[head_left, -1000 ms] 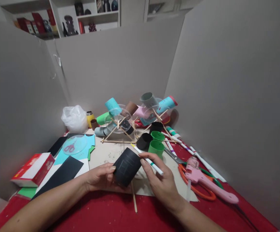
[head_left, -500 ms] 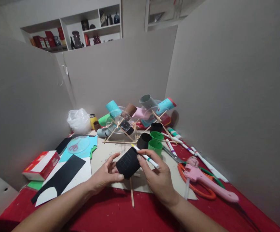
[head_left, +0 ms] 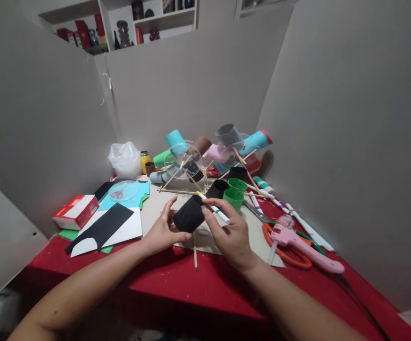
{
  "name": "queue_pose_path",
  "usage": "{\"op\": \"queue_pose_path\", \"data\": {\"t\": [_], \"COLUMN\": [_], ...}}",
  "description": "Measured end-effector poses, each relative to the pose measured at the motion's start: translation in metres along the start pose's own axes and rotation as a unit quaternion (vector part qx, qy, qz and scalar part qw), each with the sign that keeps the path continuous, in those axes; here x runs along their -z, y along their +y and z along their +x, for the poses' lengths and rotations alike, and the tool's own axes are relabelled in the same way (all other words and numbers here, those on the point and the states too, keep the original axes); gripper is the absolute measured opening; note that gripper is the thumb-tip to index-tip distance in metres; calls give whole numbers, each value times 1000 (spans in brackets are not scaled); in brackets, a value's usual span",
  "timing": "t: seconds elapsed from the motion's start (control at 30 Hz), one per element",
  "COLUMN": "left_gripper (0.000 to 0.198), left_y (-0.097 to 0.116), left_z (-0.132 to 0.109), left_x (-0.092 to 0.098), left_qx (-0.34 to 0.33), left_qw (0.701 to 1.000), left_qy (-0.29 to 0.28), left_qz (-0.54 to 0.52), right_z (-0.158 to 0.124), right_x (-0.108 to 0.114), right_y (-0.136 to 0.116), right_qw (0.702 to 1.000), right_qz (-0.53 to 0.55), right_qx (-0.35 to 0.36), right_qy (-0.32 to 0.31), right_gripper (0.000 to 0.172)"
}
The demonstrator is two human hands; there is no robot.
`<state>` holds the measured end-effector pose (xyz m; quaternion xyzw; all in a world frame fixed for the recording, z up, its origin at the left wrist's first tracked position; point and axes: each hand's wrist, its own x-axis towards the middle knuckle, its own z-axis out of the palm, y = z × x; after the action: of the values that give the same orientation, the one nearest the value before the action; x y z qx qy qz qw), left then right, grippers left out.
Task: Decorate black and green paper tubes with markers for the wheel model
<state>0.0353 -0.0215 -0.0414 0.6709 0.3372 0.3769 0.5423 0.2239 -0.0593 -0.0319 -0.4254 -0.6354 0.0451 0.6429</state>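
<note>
A black paper tube (head_left: 189, 214) with faint drawn lines is tilted between my hands above the table. My left hand (head_left: 165, 228) grips its left end, thumb underneath and fingers at the far side. In my right hand (head_left: 228, 232) is a white marker (head_left: 217, 212) with a green band, its yellowish tip pointing up and left near the tube's upper rim. The right fingertips touch the tube's right edge. Just beyond stand a black tube (head_left: 217, 188) and green tubes (head_left: 233, 199). A wooden stick (head_left: 195, 255) lies below the held tube.
Stick frames with plastic discs (head_left: 183, 161) and coloured tubes stand at the back. On the right lie a pink glue gun (head_left: 298, 246), orange-handled scissors (head_left: 289, 258) and markers. Cut paper (head_left: 109, 227) and a red box (head_left: 75, 211) are on the left. Grey partitions (head_left: 191, 90) enclose the table.
The whole view has tilted down and shifted left, so the scene sits higher and further right. My hands keep the same hold on tube and marker.
</note>
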Motion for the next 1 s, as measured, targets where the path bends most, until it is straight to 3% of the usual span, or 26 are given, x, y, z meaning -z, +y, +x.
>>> {"op": "queue_pose_path", "data": {"t": [0.27,0.4,0.5,0.67,0.83,1.0], "left_gripper": [111,108,117,132,126,124], "left_y": [-20,-32,-36,-33,-27,-20], "left_z": [6,13,14,3,-9,13], "left_x": [8,19,26,34,38,28], "left_qx": [-48,-37,-12,22,14,20], "left_qw": [989,979,970,964,966,957], "left_qy": [51,104,121,123,105,142], "left_qz": [129,173,208,234,236,251], "right_z": [-3,-3,-4,-7,-5,-3], "right_x": [-6,-4,-6,-10,-12,-17], "right_y": [2,8,15,22,28,37], "right_qw": [1000,999,999,999,998,997], "right_qz": [3,-2,-12,-29,-44,-59], "right_qx": [12,0,-9,-17,-37,-50], "right_qy": [21,41,32,6,12,1], "right_gripper": [21,24,27,29,32,31]}}
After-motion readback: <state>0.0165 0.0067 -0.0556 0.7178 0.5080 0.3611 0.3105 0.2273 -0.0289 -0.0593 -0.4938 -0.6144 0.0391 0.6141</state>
